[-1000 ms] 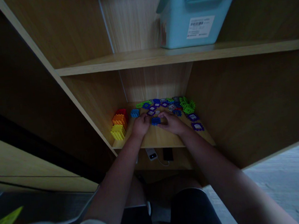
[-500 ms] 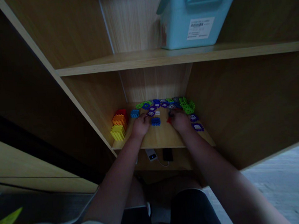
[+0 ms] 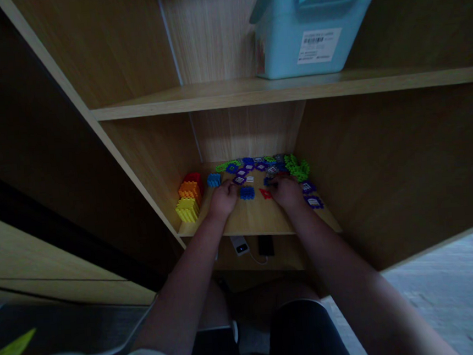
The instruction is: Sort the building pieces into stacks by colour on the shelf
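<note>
Both hands reach onto the middle shelf board [image 3: 252,220] among plastic interlocking building pieces. My left hand [image 3: 223,197] is closed, its fingertips beside a purple piece with a white window pattern [image 3: 239,180]; what it holds, if anything, is hidden. My right hand [image 3: 287,190] pinches a small dark blue piece [image 3: 267,181] at its fingertips. Just below those fingers lies a red triangular piece [image 3: 265,193]. A stack of blue pieces [image 3: 247,193] rests between the hands, and a lighter blue stack [image 3: 214,180] sits behind my left hand.
Yellow [image 3: 187,210], orange [image 3: 190,190] and red stacks [image 3: 193,178] line the left wall. Green pieces [image 3: 297,166] and purple pieces [image 3: 314,202] lie at right. A light-blue bin [image 3: 298,34] stands on the upper shelf [image 3: 213,96]. Below are a white device [image 3: 240,245] and a black one [image 3: 265,245].
The red triangular piece now shows fully on the board, apart from my right fingers. A blue piece has come into clearer sight at my right fingertips. My left hand has hardly moved.
</note>
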Tool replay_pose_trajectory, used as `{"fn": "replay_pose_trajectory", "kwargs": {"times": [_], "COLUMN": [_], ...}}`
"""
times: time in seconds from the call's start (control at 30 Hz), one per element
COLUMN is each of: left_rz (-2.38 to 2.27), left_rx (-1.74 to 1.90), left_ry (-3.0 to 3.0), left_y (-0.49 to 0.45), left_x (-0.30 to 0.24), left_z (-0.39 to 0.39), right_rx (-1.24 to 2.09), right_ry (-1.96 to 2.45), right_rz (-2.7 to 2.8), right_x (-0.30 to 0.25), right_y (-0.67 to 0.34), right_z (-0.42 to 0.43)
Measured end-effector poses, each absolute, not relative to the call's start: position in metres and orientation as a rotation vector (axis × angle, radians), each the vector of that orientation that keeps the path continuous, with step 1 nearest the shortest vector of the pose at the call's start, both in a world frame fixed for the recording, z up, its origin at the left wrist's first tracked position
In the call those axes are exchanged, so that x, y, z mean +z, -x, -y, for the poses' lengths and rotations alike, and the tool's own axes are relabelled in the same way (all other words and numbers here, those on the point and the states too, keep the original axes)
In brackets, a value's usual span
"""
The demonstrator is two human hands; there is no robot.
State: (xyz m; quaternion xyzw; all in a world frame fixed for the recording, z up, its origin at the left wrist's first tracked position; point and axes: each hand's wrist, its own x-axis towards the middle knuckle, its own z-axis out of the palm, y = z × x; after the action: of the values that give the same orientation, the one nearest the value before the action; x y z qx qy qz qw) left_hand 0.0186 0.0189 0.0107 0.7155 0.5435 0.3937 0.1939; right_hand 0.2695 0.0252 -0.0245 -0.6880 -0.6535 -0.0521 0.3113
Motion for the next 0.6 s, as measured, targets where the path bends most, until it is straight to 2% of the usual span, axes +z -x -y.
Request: {"fn": "replay_pose_trajectory", "kwargs": {"times": [0.27,0.6], "left_rz": [-1.568,-1.340], "left_rx": [1.068,1.259], "left_ry": [-1.994,-1.964], "left_y": [-0.019,-0.016], "left_x": [0.013,0.006], "left_z": [-0.018,-0.021], "right_rx": [-0.088,-0.010], "right_ry": [1.843,1.067], "right_rz": [1.686,1.850], "right_x": [-0.015,0.009], "right_y": [-0.267,-0.245], "right_z": [-0.022,-0.004]}}
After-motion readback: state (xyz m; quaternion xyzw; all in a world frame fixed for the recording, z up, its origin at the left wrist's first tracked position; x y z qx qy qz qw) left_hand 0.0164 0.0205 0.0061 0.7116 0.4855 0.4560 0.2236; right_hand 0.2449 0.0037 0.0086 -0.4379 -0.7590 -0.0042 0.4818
